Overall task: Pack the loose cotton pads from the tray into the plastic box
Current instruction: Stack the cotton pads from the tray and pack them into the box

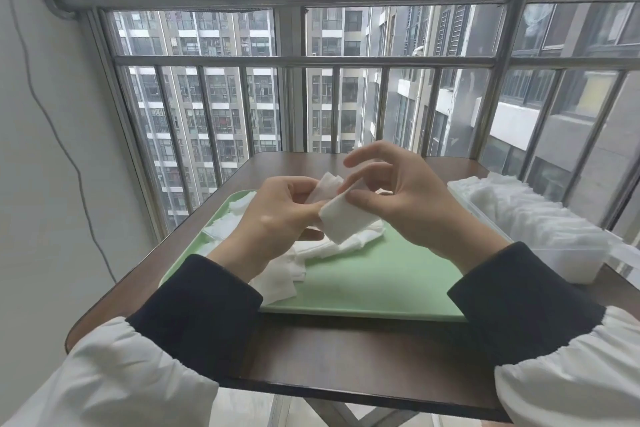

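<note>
Both hands are raised off the worktop (346, 354) and meet over the green tray (374, 284), wrists angled in toward each other, black cuffs and white sleeves running back toward the person. The left hand (277, 215) is turned palm inward with its fingers curled, and its thumb reaches out to the right and presses on a stack of cotton pads (346, 220), which it holds. The right hand (412, 199) comes in from the other side. Its thumb lies on the stack's upper edge and a bent finger closes on it from behind, so it pinches the same stack, while its forefinger arches up and free above. A few white pad corners fan out just above the left hand's fingers; I cannot tell whether they belong to the same stack. Directly under both hands, loose cotton pads (277, 279) lie scattered on the tray, most of them below the left hand and wrist. Beyond the right forearm, well apart from the hands, the plastic box (465, 196) sits on the worktop with rows of white pads packed inside. Past the fingertips are window bars (381, 104).
</note>
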`<state>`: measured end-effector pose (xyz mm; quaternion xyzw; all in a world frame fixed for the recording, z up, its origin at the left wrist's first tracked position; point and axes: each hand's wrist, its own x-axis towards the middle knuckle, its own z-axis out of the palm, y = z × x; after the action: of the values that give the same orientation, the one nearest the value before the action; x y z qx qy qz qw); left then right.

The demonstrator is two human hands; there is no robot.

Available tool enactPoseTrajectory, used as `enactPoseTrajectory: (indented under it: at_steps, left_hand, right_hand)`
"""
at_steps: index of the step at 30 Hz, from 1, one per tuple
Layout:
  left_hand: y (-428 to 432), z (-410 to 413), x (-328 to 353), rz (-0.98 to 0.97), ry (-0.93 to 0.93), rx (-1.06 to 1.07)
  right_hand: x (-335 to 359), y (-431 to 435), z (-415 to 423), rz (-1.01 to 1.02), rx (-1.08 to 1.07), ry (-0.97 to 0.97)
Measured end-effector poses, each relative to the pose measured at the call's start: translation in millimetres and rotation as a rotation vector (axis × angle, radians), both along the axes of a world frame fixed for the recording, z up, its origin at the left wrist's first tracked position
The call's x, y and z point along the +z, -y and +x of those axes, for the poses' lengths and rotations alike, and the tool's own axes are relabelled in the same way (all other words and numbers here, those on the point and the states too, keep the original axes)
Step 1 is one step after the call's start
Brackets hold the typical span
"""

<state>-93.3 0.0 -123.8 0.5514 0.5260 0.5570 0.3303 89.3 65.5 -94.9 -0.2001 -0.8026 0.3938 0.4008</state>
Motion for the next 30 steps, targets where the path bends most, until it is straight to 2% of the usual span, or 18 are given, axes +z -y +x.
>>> enactPoseTrajectory:
  at_steps: [3,10,14,16,19,22,24,26,30]
  left_hand:
    - [2,1,0,-0.01,-0.043,-0.035]
    - [4,4,3,-0.015,-0.073,-0.097]
    - [2,4,4,-0.028,-0.006,-0.1]
    - [2,4,2,-0.009,-0.057,-0.113]
    - [-1,3,-2,0.031,-0.071,-0.072]
    - [-3,-1,-1,0.062,0.01,0.064]
    - [-3,-1,3,0.059,0.091,0.12]
    - [-5,0,9,0.045,0.155,0.146]
    - [-19,11,35,0.039,0.155,0.133]
  right_hand:
    - [-1,-1,-1,-0.003,-0.008,0.007]
    - [-4,-5,-2,0.046,-0.177,0.02]
    - [-6,-6,-3,0.065,-0.196,0.023]
    - [-7,-5,-4,0.073,-0.215,0.015]
    - [-9,-9,-4,0.113,-0.368,0.003]
    - [-9,-17,1,0.129,-0.58,-0.051]
    - [-7,-24,6,0.093,-0.629,-0.07]
    - [-5,-32,9,0.06,-0.61,0.03]
    - [-1,-52,12,0.107,-0.524,0.525]
